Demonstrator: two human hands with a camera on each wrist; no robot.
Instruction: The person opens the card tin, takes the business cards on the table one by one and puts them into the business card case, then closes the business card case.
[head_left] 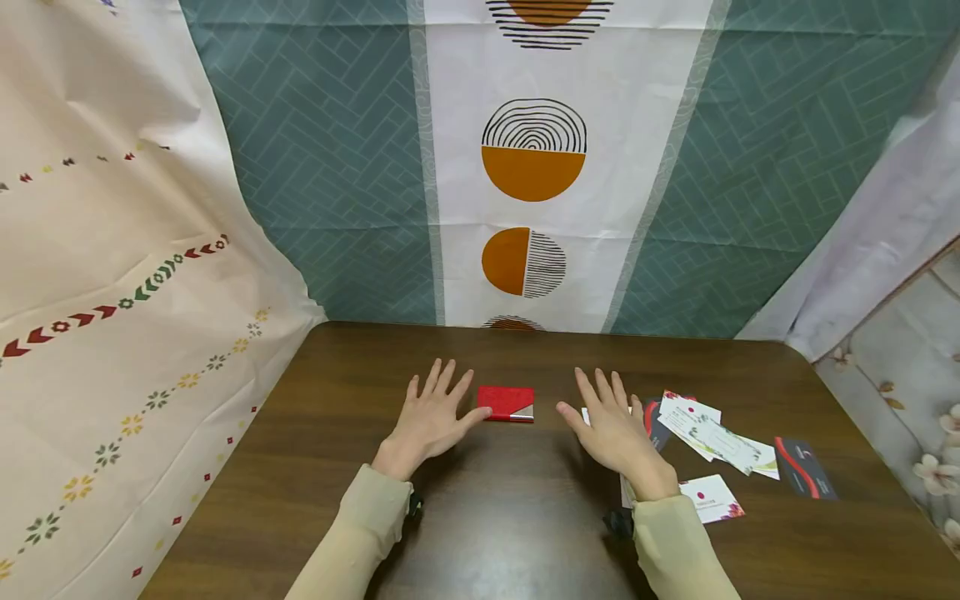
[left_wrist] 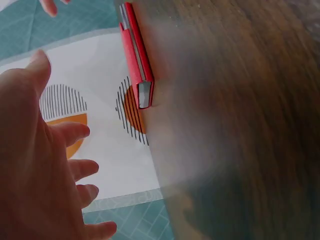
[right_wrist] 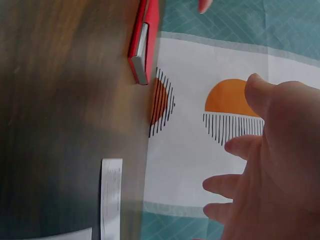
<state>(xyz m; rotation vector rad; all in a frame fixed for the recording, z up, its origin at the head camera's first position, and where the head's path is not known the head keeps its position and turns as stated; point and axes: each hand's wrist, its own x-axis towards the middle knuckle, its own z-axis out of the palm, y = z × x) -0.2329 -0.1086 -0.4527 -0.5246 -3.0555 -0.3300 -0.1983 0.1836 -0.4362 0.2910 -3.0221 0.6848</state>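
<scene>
A red card case (head_left: 504, 402) with a silver corner lies on the wooden table between the two hands; its silver end faces up close in the left wrist view (left_wrist: 144, 95). My left hand (head_left: 431, 417) hovers just left of the case with fingers spread, the thumb tip overlapping its edge in the head view. My right hand (head_left: 617, 429) is held over the table to the right of the case, fingers straight and apart, holding nothing. Below and beside the right hand are several business cards (head_left: 690, 412), partly hidden by it.
More cards lie at the right: a dark one with a red stripe (head_left: 805, 468) and a white one (head_left: 711, 498) near the right sleeve. The brown table (head_left: 322, 475) ends at a patterned curtain (head_left: 360, 167) behind, with a cream cloth (head_left: 150, 350) hanging along the left.
</scene>
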